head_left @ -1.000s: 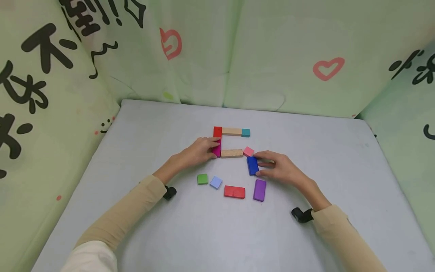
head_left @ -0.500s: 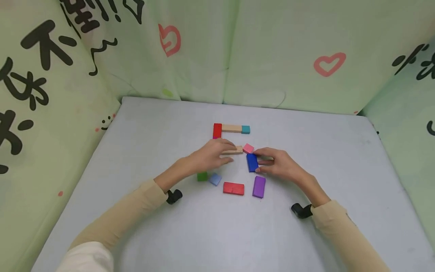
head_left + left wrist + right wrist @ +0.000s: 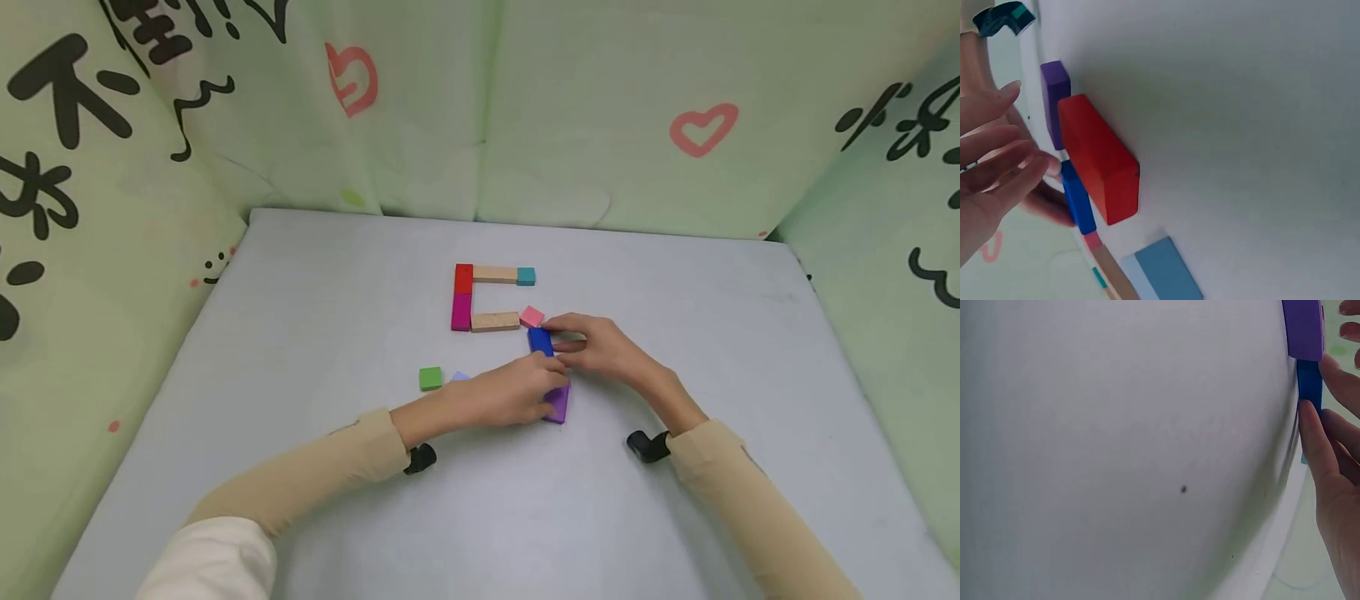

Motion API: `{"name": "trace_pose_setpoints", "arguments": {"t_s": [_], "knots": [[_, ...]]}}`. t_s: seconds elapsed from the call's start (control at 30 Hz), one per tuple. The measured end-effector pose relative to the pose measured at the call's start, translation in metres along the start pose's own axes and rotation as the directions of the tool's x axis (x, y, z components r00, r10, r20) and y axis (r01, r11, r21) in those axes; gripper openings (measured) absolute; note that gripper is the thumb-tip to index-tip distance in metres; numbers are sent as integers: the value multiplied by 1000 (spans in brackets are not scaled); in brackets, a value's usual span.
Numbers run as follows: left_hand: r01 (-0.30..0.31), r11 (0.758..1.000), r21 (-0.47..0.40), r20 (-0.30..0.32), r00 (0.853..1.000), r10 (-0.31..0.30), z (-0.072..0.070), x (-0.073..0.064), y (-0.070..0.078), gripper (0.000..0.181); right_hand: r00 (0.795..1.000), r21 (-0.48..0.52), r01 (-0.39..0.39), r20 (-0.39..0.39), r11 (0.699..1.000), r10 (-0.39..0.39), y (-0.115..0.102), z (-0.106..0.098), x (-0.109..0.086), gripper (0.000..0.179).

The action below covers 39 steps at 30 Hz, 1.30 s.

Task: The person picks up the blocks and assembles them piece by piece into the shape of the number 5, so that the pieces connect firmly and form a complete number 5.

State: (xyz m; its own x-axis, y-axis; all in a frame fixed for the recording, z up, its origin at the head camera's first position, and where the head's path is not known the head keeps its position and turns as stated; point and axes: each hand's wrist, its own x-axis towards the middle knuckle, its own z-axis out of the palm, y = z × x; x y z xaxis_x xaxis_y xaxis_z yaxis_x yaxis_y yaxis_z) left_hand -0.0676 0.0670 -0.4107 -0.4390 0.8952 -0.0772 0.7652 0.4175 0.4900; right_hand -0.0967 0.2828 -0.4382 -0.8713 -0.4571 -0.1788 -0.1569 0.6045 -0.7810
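Observation:
My right hand (image 3: 600,346) holds the blue block (image 3: 539,340) between fingertips and thumb, near its two ends. The block lies on the table, its far end by the tilted pink block (image 3: 532,317). My left hand (image 3: 510,392) reaches across to the purple block (image 3: 557,404); in the head view its fingertips overlap that block. In the left wrist view its fingers are loosely extended, with nothing between them. A red block (image 3: 1100,156) lies nearer that camera, hidden under the left hand in the head view. The purple block's end sits close to the blue one in the right wrist view.
Farther back, red (image 3: 463,278) and magenta (image 3: 461,312) blocks form an upright line, with two wooden blocks (image 3: 495,322) branching right. A teal block (image 3: 526,277) ends the upper branch. Green (image 3: 431,378) and partly covered light blue (image 3: 460,377) blocks lie left of centre.
My left hand has left the magenta block and moved right and nearer, over to the purple block. The right hand stays at the blue block. The head view has shifted slightly.

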Motion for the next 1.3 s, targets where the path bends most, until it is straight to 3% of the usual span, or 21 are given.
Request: {"name": "trace_pose_setpoints", "arguments": {"t_s": [0.2, 0.4, 0.77, 1.03, 1.17, 1.3], "knots": [[8, 999, 42, 12, 1000, -8, 11, 5, 2, 45, 1000, -2, -10, 4, 1000, 10, 1, 0, 2, 52], [0, 996, 87, 24, 1000, -2, 19, 3, 2, 40, 1000, -2, -26, -3, 1000, 26, -1, 2, 3, 53], [35, 998, 50, 59, 998, -38, 19, -25, -3, 37, 996, 25, -89, 12, 996, 89, -2, 1, 2, 60], [21, 999, -25, 127, 992, -18, 15, -50, -7, 36, 996, 20, -92, 0, 996, 92, 0, 1, 0, 61], [33, 998, -56, 148, 989, -24, 13, -55, -9, 41, 995, 32, -99, 4, 995, 99, 0, 2, 2, 63], [43, 999, -8, 130, 991, -41, 16, -54, -6, 53, 995, 16, -99, -2, 995, 99, -1, 2, 2, 62]]}}
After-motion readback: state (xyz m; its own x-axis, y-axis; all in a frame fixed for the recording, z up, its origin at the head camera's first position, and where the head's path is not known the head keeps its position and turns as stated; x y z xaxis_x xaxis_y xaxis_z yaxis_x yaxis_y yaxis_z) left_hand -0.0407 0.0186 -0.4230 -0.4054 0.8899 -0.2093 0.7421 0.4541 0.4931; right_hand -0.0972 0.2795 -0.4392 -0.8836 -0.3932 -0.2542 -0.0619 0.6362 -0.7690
